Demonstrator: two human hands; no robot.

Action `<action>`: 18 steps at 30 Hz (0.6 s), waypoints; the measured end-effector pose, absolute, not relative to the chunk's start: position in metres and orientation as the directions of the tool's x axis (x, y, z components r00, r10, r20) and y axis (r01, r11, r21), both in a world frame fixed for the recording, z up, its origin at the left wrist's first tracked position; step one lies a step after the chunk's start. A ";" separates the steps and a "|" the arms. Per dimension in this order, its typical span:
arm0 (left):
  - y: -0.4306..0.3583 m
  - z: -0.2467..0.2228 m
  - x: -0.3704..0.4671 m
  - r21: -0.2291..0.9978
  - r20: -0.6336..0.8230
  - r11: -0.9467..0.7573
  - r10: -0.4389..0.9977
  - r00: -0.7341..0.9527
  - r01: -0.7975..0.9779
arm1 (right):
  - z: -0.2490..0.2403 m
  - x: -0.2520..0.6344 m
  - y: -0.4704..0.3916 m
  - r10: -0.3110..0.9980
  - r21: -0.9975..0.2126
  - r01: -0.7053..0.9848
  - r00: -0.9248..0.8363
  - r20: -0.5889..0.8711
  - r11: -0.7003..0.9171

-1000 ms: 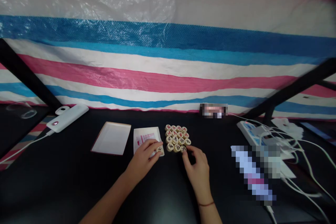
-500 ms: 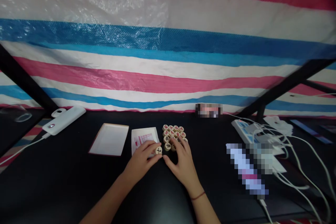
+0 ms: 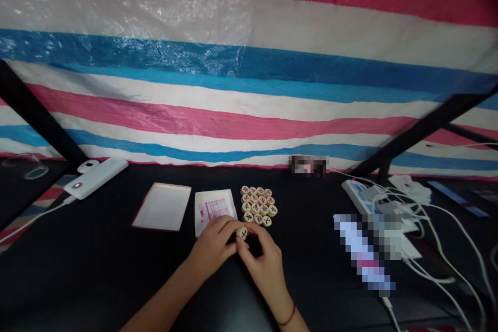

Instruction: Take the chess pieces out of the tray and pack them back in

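A round cream game piece (image 3: 241, 233) with a black character is pinched between the fingertips of my left hand (image 3: 215, 238) and my right hand (image 3: 263, 257). Both hands are closed on it, just in front of the other pieces. Those round pieces (image 3: 256, 207), with red characters at the back and black ones at the front, stand close together in rows. Behind my left hand lies a white box (image 3: 210, 202) with pink printing inside, its front right part hidden by the fingers.
An open shallow tray (image 3: 163, 206) lies left of the white box. At the far left is a white power bank (image 3: 97, 177) with a cable. On the right are a power strip (image 3: 356, 194), tangled white cables and a blurred phone-like object (image 3: 363, 254).
My right hand has moved from the rows of pieces toward my left hand and now touches the piece. My left hand has moved slightly right and nearer with it.
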State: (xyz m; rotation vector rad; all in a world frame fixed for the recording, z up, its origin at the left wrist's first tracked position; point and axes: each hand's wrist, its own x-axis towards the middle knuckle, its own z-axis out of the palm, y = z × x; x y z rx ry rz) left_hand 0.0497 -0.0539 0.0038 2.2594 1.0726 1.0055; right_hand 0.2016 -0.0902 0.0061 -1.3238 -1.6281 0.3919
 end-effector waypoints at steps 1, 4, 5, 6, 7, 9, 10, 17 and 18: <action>-0.054 0.004 0.049 0.626 0.416 -0.608 0.790 0.450 0.489 | 0.004 0.205 -0.090 0.879 -0.738 0.579 0.077 0.471 0.346; -0.049 0.006 0.044 0.569 0.402 -0.611 0.791 0.462 0.551 | -0.004 0.223 -0.086 0.856 -0.736 0.619 0.192 0.481 0.275; -0.047 0.006 0.042 0.556 0.397 -0.604 0.796 0.456 0.571 | -0.009 0.231 -0.084 0.842 -0.736 0.633 0.241 0.483 0.241; -0.045 0.006 0.039 0.548 0.390 -0.595 0.804 0.449 0.588 | -0.013 0.237 -0.082 0.830 -0.737 0.644 0.285 0.480 0.205; -0.043 0.006 0.037 0.546 0.383 -0.581 0.814 0.438 0.604 | -0.018 0.244 -0.081 0.819 -0.742 0.649 0.328 0.471 0.166; -0.039 0.006 0.032 0.550 0.366 -0.559 0.829 0.423 0.620 | -0.026 0.253 -0.079 0.814 -0.762 0.643 0.398 0.424 0.083; -0.038 0.007 0.031 0.555 0.360 -0.552 0.834 0.419 0.622 | -0.029 0.256 -0.079 0.816 -0.766 0.641 0.421 0.398 0.043; -0.038 0.011 0.031 0.567 0.332 -0.539 0.842 0.426 0.623 | -0.037 0.258 -0.075 0.851 -0.648 0.761 0.345 0.394 -0.008; -0.038 0.011 0.031 0.570 0.323 -0.534 0.845 0.427 0.625 | -0.038 0.259 -0.075 0.856 -0.641 0.768 0.326 0.400 0.007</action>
